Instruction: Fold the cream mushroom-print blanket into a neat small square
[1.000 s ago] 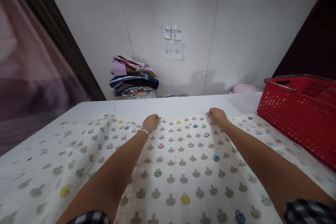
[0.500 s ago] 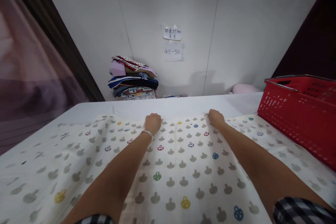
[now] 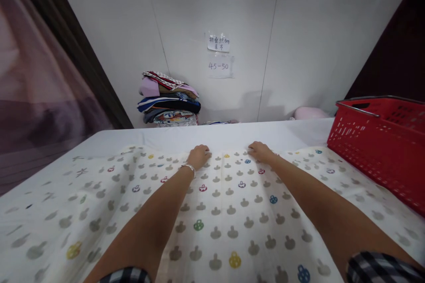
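Observation:
A white cloth (image 3: pixel 224 225) printed with grey and coloured mushrooms is spread over the table, with soft wrinkles on its left side. My left hand (image 3: pixel 199 156), a bracelet at its wrist, rests on the cloth's far edge with the fingers extended toward the right. My right hand (image 3: pixel 261 152) lies on the same edge, its fingers stretched to the left. A short stretch of cloth edge separates the two hands. The fingertips' undersides are hidden.
A red basket (image 3: pixel 378 146) with a metal handle stands at the right. Folded fabrics (image 3: pixel 169 99) are piled beyond the table's far edge at the left, and a pink rounded thing (image 3: pixel 310 113) sits behind at the right. Paper signs (image 3: pixel 219 66) hang on the wall.
Both hands have slid inward along the far edge, the right one farther, and their fingers have straightened. The cloth lies almost as before.

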{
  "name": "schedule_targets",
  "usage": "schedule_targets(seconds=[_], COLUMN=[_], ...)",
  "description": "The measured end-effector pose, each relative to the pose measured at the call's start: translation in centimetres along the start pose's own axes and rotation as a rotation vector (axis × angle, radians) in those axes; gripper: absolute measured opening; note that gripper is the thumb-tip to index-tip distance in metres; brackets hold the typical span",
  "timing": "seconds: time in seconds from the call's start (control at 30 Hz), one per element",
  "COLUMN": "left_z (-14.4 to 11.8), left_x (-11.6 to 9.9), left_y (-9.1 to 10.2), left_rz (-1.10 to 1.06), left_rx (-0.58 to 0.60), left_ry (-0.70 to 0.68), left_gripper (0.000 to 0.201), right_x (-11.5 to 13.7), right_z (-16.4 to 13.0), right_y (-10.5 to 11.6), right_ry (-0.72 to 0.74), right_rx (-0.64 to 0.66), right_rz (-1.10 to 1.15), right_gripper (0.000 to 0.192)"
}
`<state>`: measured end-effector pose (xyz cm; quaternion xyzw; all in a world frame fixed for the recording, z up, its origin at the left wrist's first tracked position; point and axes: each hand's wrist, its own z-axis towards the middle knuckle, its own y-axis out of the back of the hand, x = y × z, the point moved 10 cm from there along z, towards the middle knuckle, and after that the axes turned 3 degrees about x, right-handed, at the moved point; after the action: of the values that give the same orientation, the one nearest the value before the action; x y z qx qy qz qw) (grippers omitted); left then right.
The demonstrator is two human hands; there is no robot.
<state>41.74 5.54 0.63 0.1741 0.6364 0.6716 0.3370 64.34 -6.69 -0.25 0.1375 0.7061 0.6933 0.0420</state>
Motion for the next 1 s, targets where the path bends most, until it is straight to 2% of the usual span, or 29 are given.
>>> schedule_targets(seconds=[0.13, 0.37, 0.6, 0.8, 0.9, 1.0], left_z=[0.4, 0.6, 0.4, 0.5, 0.6, 0.8], left_x=[0.0, -0.2, 0.0, -0.2, 0.2, 1.9], left_y=[-0.2, -0.1, 0.3, 0.2, 1.0, 3.0], left_rz=[-0.015, -0.01, 0.018, 0.047, 0.04, 0.08], left_rx=[-0.002, 0.038, 0.041, 0.095, 0.123, 0.086], left_ry=[0.006, 0.012, 0.025, 0.003, 0.014, 0.067], left_gripper=[0.018, 0.023, 0.022, 0.02, 0.022, 0.026], right_x=[1.6, 0.4, 1.1, 1.1, 1.7, 2.9], right_z=[0.6, 1.4, 1.6, 1.6, 1.5, 1.7], right_y=[-0.3, -0.6, -0.6, -0.6, -0.4, -0.4], right_ry=[0.004, -0.195, -0.167, -0.132, -0.113, -0.086], right_rx=[-0.01, -0.034, 0.041, 0.081, 0.065, 0.057], right_rz=[0.001, -0.051, -0.102, -0.104, -0.09, -0.065], right_gripper=[0.019, 0.022, 0.022, 0.023, 0.024, 0.026])
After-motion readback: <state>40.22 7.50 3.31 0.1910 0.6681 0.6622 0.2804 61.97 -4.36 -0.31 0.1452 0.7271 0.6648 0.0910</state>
